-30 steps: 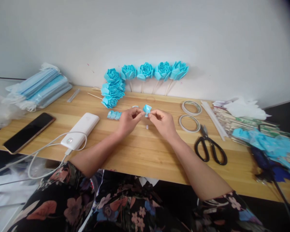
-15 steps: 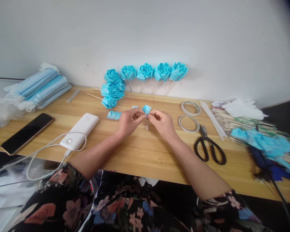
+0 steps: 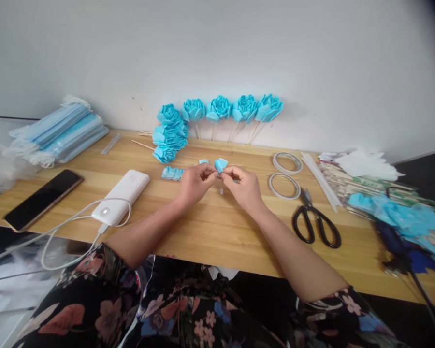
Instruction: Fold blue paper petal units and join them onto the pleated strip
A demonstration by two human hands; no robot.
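Observation:
A small folded blue piece (image 3: 221, 165) stands up between my fingertips at the middle of the table. My left hand (image 3: 196, 182) pinches its lower end from the left, and my right hand (image 3: 243, 186) pinches it from the right, the fingertips nearly touching. Just left of my left hand lie folded blue pieces (image 3: 172, 173). A tiny white scrap (image 3: 221, 191) rests on the wood below my fingers. Behind, several blue flowers (image 3: 219, 108) on thin sticks lean against the wall, and more blue flowers (image 3: 169, 135) are piled to their left.
Two tape rolls (image 3: 284, 186), black-handled scissors (image 3: 316, 220) and white strips (image 3: 321, 181) lie right. Farther right is a heap of blue material (image 3: 402, 212). To the left are a phone (image 3: 43, 199), a white power bank (image 3: 121, 197) with a cable, and stacked masks (image 3: 61, 133).
The blue piece has turned slightly between my fingertips, and its top looks more folded. Both hands stay in nearly the same place. The whole view has shifted a little.

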